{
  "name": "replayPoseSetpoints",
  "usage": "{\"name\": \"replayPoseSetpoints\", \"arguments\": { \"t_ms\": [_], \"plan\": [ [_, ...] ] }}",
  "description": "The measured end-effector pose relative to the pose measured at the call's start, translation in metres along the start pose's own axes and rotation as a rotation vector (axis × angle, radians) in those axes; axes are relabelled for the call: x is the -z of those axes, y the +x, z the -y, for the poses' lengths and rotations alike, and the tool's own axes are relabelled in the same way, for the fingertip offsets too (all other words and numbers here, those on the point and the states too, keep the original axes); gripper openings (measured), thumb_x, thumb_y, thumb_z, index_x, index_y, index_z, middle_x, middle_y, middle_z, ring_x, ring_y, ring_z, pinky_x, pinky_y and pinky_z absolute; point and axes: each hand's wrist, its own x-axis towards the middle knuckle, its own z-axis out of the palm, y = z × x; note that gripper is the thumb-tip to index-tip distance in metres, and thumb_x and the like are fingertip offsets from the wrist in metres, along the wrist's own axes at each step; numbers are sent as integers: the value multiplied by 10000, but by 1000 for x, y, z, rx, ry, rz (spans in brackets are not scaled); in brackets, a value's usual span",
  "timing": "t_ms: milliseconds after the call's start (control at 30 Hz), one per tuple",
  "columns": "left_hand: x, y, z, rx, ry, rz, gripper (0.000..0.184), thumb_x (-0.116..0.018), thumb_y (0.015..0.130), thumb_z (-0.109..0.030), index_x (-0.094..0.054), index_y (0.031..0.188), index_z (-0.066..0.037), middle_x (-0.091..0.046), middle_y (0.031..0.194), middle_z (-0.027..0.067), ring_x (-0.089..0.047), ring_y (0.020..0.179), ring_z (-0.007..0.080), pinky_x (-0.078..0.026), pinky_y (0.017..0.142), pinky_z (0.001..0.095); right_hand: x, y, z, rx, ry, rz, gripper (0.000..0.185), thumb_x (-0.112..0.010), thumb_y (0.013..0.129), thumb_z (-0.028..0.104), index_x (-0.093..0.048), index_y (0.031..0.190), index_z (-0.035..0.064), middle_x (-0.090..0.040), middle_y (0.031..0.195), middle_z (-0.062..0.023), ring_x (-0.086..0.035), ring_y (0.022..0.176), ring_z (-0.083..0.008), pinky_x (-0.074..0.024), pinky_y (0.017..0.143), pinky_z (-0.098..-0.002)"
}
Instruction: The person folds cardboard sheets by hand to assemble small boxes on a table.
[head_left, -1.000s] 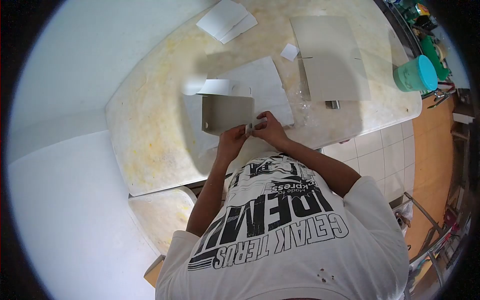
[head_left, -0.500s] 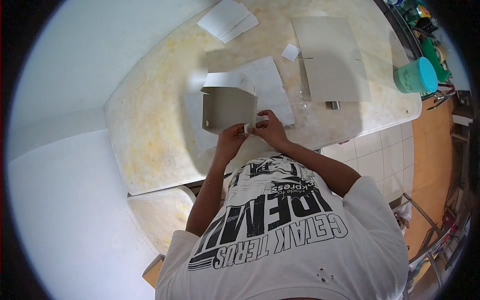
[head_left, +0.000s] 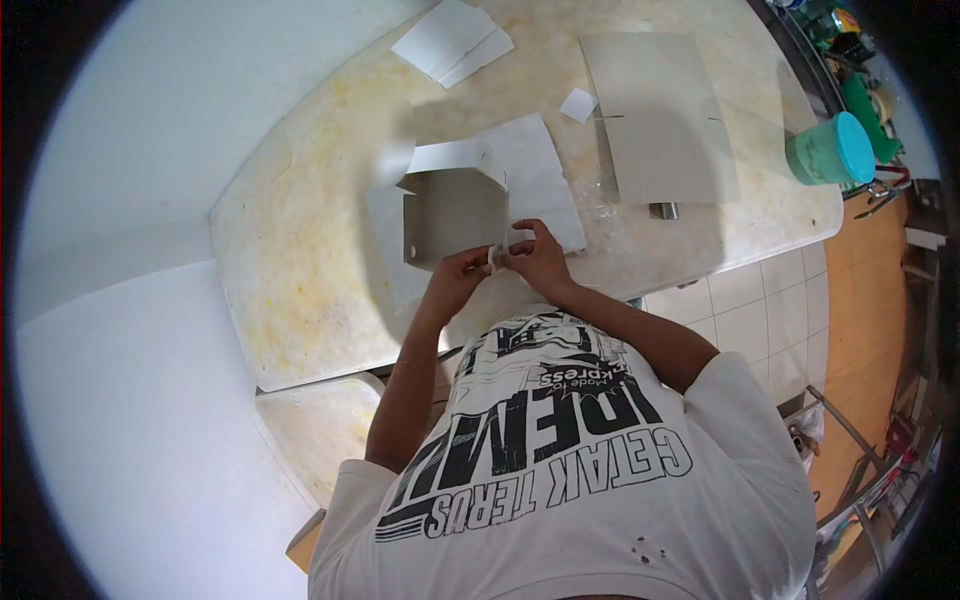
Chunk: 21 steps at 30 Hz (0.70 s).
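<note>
A grey cardboard tray with folded-up sides (head_left: 455,212) sits on a large white sheet (head_left: 545,175). At its near right corner my left hand (head_left: 458,284) and my right hand (head_left: 540,264) meet, thumbs and fingers drawn together. Between the fingertips shows a small whitish piece (head_left: 497,257), perhaps tape or paper; its kind is too small to make out. My left fingers close on its left side, my right thumb and index finger on its right. A round hole shows in the tray's near left side.
Flat grey cardboard with slits (head_left: 665,120) lies at the right, a small metal block (head_left: 664,211) by its near edge. Beyond are a white paper square (head_left: 578,105) and white sheets (head_left: 452,42). A turquoise-lidded tub (head_left: 832,152) stands near the table's right edge.
The tray has tilted or shifted very slightly to the left. Both hands stay at its near corner, the left wrist slightly turned, and the whitish piece between them shows at a different angle.
</note>
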Motion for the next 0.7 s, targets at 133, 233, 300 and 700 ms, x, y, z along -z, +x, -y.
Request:
{"name": "replayPoseSetpoints", "arguments": {
  "t_ms": [133,233,300,700],
  "plan": [
    [2,5,5,5,-6,26,344,-633,829,-83,-624,1161,6,-678,923,67,-593,848,128,-492,793,295,4,-4,11,13,-100,47,645,-803,694,204,-464,1228,75,-697,843,-116,-673,783,-231,-519,721,-354],
    [-1,5,2,36,-64,-15,291,-632,824,-68,-635,1095,36,-685,898,82,-616,825,123,-495,759,277,6,-4,11,40,-109,66,659,-809,686,207,-465,1234,85,-703,830,-104,-677,774,-233,-518,722,-352],
    [-2,2,3,70,-144,-76,294,-646,813,-77,-626,1069,66,-690,884,111,-642,819,137,-507,740,274,7,-4,12,57,-121,76,659,-812,685,211,-467,1234,87,-703,829,-103,-678,776,-233,-519,720,-352],
    [-13,-1,12,78,-103,-301,284,-674,789,-132,-666,1011,45,-700,770,111,-670,710,144,-512,662,253,4,-6,13,76,-105,57,607,-773,726,150,-474,1248,70,-697,811,-122,-677,762,-214,-518,702,-336]
  ]
}}
